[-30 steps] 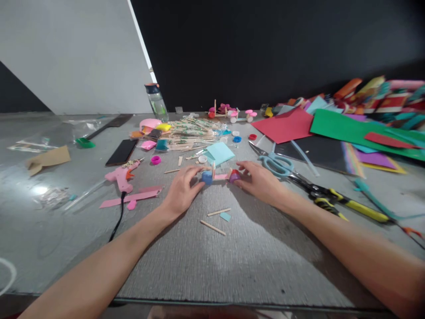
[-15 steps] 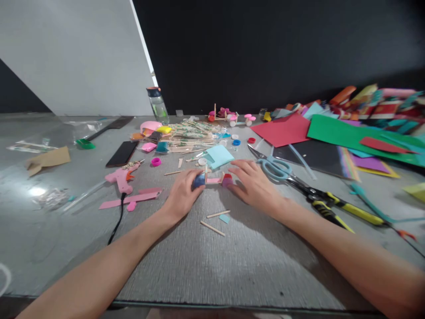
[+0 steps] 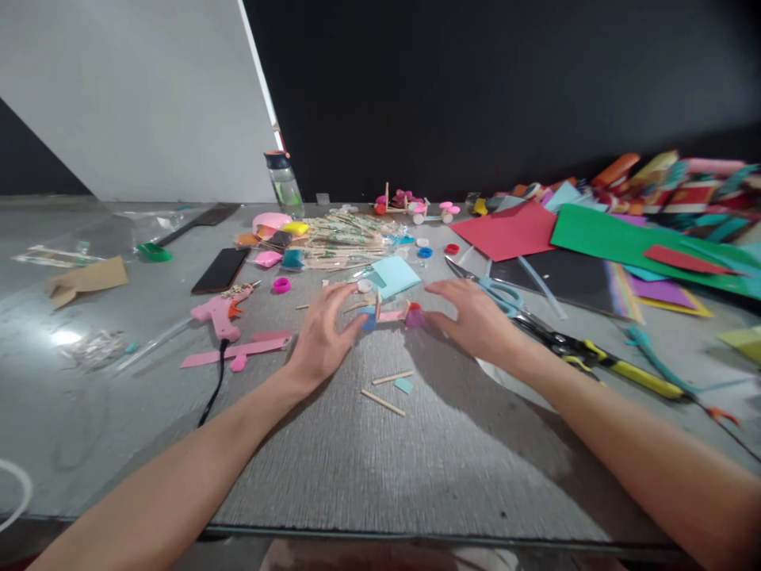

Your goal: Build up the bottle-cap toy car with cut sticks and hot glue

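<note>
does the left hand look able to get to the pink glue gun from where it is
Probably yes. The left hand lies open on the mat, holding nothing, and the pink glue gun sits just to its left on the table. Only flat pink strips lie between.

No readable txt, brand, no. or sign anywhere. Stick wrappers (image 3: 342,238) in the pile at the far middle of the surface (image 3: 380,468) carry green print, too small & blurred to read. Red-and-white packs (image 3: 701,190) at far right show markings, also too blurred. Bottle (image 3: 284,184): no label legible.
</note>
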Action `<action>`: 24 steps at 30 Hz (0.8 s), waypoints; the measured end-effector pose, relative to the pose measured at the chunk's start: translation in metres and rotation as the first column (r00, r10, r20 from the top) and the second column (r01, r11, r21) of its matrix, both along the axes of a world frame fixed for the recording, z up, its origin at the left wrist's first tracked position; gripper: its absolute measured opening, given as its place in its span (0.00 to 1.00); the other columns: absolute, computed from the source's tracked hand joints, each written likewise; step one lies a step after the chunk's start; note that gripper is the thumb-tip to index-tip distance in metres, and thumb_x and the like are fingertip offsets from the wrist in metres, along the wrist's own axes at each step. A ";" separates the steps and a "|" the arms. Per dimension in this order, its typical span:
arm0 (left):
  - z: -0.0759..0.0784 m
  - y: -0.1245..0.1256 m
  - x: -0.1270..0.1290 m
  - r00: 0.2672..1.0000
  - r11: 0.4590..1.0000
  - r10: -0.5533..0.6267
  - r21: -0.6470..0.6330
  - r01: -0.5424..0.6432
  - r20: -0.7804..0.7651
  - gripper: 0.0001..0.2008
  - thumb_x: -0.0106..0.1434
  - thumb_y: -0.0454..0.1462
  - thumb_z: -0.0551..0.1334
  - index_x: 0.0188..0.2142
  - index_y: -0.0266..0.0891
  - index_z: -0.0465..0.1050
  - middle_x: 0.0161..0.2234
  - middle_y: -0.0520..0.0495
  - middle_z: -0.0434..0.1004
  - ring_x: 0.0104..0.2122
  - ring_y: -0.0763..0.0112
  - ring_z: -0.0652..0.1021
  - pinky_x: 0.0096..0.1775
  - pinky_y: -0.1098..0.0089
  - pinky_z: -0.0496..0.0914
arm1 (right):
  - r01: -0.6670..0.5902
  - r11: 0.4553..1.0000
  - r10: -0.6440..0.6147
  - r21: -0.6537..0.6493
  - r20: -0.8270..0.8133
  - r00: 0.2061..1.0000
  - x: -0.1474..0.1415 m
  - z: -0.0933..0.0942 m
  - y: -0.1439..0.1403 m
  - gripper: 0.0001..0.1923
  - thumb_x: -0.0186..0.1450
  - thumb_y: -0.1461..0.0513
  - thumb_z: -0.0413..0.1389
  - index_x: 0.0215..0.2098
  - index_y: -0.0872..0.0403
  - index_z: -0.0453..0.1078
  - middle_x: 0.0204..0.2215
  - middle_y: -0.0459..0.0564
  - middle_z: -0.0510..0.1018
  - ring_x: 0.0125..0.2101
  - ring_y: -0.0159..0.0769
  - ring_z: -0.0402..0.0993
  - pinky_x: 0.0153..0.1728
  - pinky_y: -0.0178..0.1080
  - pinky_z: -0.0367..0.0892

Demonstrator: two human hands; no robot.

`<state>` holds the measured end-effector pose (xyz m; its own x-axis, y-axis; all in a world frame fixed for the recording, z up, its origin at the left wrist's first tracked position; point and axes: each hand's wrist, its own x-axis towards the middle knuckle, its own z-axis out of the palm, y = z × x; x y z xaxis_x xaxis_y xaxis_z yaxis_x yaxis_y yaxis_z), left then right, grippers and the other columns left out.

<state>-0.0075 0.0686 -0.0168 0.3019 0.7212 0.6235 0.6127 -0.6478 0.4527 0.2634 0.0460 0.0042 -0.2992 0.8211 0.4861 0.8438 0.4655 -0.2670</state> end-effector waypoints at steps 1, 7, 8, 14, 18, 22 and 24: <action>0.004 -0.001 -0.001 0.999 0.999 0.022 0.040 -0.023 0.035 0.18 0.67 0.36 0.65 0.55 0.41 0.70 0.55 0.40 0.75 0.56 0.57 0.74 0.57 0.51 0.70 | 0.024 1.000 -0.024 0.012 -0.012 1.000 0.005 0.012 -0.004 0.17 0.69 0.57 0.56 0.53 0.55 0.74 0.52 0.60 0.79 0.54 0.53 0.73 0.54 0.55 0.67; 0.025 -0.010 -0.009 0.985 0.971 0.054 0.223 -0.090 0.163 0.07 0.67 0.32 0.64 0.44 0.43 0.74 0.41 0.48 0.78 0.46 0.64 0.76 0.51 0.59 0.72 | 0.271 0.959 -0.260 -0.089 0.115 0.959 0.067 0.064 -0.037 0.16 0.69 0.53 0.55 0.47 0.55 0.76 0.40 0.57 0.83 0.40 0.47 0.78 0.42 0.46 0.67; 0.028 -0.013 -0.009 0.985 0.965 0.045 0.249 -0.087 0.169 0.06 0.67 0.32 0.63 0.43 0.43 0.74 0.40 0.49 0.77 0.45 0.64 0.76 0.50 0.59 0.72 | 0.358 0.922 -0.317 -0.146 0.245 0.916 0.082 0.060 -0.044 0.17 0.68 0.52 0.55 0.45 0.54 0.77 0.40 0.57 0.83 0.40 0.48 0.78 0.40 0.47 0.66; 0.042 -0.027 0.001 0.988 0.956 -0.038 0.294 -0.007 0.147 0.03 0.69 0.33 0.62 0.40 0.42 0.74 0.35 0.51 0.77 0.40 0.67 0.76 0.47 0.62 0.72 | 0.550 0.791 -0.431 -0.269 0.394 0.812 0.151 -0.007 -0.090 0.29 0.61 0.46 0.59 0.52 0.57 0.72 0.47 0.69 0.80 0.43 0.61 0.77 0.43 0.53 0.67; 0.048 -0.032 0.010 0.996 0.989 -0.074 0.131 0.068 0.041 0.02 0.67 0.33 0.63 0.38 0.41 0.74 0.35 0.50 0.79 0.39 0.66 0.77 0.45 0.62 0.71 | 0.593 0.760 -0.487 -0.265 0.373 0.790 0.160 -0.031 -0.108 0.31 0.66 0.44 0.53 0.57 0.57 0.65 0.49 0.70 0.78 0.49 0.61 0.75 0.47 0.52 0.67; 0.042 -0.034 0.012 0.918 0.972 -0.209 -0.173 0.158 -0.336 0.02 0.64 0.36 0.65 0.36 0.41 0.76 0.35 0.46 0.81 0.36 0.61 0.78 0.39 0.61 0.70 | 0.637 0.728 -0.531 -0.254 0.379 0.758 0.158 -0.031 -0.117 0.36 0.65 0.43 0.52 0.58 0.62 0.62 0.49 0.73 0.76 0.50 0.62 0.73 0.47 0.51 0.65; 0.036 -0.036 0.012 0.865 0.958 -0.254 -0.233 0.165 -0.432 0.03 0.62 0.38 0.66 0.33 0.42 0.76 0.33 0.45 0.81 0.35 0.59 0.78 0.37 0.61 0.68 | 0.653 0.711 -0.541 -0.262 0.390 0.746 0.155 -0.027 -0.121 0.36 0.65 0.43 0.53 0.59 0.63 0.62 0.47 0.74 0.76 0.48 0.62 0.73 0.45 0.51 0.64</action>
